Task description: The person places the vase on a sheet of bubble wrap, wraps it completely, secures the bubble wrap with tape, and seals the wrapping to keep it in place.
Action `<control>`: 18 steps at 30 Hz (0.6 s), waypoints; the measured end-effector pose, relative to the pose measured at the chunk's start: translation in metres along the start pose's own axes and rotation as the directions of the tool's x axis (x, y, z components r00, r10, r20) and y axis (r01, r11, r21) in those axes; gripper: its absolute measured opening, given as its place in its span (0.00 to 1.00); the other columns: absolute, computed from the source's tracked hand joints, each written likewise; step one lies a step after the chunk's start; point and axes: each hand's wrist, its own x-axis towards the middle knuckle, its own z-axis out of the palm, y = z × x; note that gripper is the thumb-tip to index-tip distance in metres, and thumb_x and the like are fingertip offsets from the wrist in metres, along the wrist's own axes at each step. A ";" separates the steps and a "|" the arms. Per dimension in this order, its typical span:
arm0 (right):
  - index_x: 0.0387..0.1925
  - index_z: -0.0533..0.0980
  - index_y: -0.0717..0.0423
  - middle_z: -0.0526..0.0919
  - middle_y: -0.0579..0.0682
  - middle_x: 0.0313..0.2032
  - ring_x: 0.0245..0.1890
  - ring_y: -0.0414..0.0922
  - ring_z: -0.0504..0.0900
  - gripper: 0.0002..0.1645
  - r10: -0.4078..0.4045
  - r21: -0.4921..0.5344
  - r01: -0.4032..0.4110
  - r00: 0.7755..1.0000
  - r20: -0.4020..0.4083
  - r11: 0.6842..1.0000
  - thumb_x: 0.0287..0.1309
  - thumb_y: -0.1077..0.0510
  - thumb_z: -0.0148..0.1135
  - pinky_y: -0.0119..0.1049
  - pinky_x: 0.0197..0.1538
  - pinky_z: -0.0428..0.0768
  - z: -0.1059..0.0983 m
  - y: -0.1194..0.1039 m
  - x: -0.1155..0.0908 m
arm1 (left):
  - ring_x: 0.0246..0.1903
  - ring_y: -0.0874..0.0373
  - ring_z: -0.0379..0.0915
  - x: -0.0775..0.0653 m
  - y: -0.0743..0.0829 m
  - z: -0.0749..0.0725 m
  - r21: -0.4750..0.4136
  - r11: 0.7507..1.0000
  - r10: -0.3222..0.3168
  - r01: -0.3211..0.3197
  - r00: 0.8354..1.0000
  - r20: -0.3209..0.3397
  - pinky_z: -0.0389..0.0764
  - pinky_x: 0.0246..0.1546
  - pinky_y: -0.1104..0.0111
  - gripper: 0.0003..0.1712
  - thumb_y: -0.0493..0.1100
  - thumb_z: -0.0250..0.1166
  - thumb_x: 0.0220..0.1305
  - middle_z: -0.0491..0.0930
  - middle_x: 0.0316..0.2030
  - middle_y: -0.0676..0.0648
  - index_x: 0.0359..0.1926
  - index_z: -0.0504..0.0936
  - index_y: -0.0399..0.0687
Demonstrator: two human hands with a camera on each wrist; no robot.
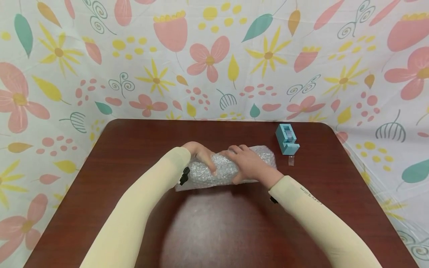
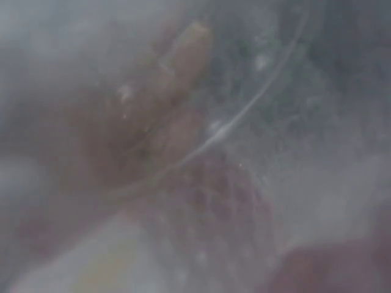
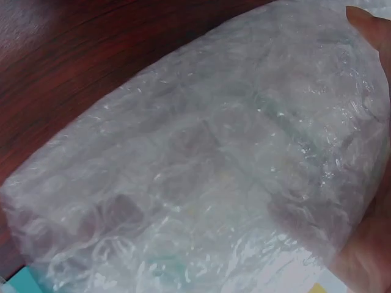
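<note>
A roll of clear bubble wrap [image 1: 221, 173] lies across the middle of the table, wound round something that the layers hide. My left hand [image 1: 200, 154] grips its left end, thumb on the top face. Over the right part, my right hand [image 1: 247, 163] holds the roll with the thumb at the near side and the fingers across the far side. In the right wrist view the bubble wrap [image 3: 183, 159] fills most of the picture, with faint green tints inside. Cloudy film covers the left wrist view, where blurred fingers [image 2: 165, 104] show through.
To the right of the roll stands a light blue tape dispenser [image 1: 285, 145], a short strip of tape [image 1: 291, 160] hanging off its front. The dark reddish-brown table [image 1: 127, 149] has rounded far corners. Behind it hangs a flower-patterned cloth [image 1: 207, 93].
</note>
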 end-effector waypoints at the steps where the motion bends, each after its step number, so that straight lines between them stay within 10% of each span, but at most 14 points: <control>1: 0.71 0.69 0.49 0.77 0.59 0.63 0.61 0.61 0.75 0.56 0.004 0.002 -0.004 1.000 0.004 1.000 0.38 0.44 0.84 0.55 0.63 0.79 -0.001 -0.001 0.000 | 0.73 0.55 0.61 0.000 0.000 -0.001 0.012 1.000 0.003 -0.003 1.000 0.019 0.65 0.75 0.62 0.50 0.44 0.66 0.61 0.63 0.75 0.48 0.81 0.53 0.54; 13: 0.69 0.71 0.53 0.80 0.60 0.58 0.55 0.60 0.78 0.57 0.045 -0.012 -0.045 0.999 -0.015 0.999 0.35 0.42 0.84 0.55 0.58 0.82 -0.004 -0.012 0.003 | 0.73 0.52 0.61 -0.008 0.013 -0.013 0.036 0.990 -0.138 0.135 0.985 0.104 0.64 0.76 0.59 0.45 0.46 0.64 0.67 0.63 0.75 0.46 0.80 0.54 0.55; 18: 0.70 0.70 0.54 0.80 0.60 0.58 0.57 0.58 0.78 0.56 0.075 0.011 -0.075 0.997 0.005 0.997 0.37 0.43 0.83 0.57 0.62 0.78 -0.005 -0.012 0.006 | 0.77 0.49 0.59 -0.023 0.024 -0.009 0.199 0.972 -0.105 0.122 0.990 -0.094 0.62 0.78 0.58 0.47 0.49 0.69 0.65 0.63 0.77 0.44 0.80 0.57 0.50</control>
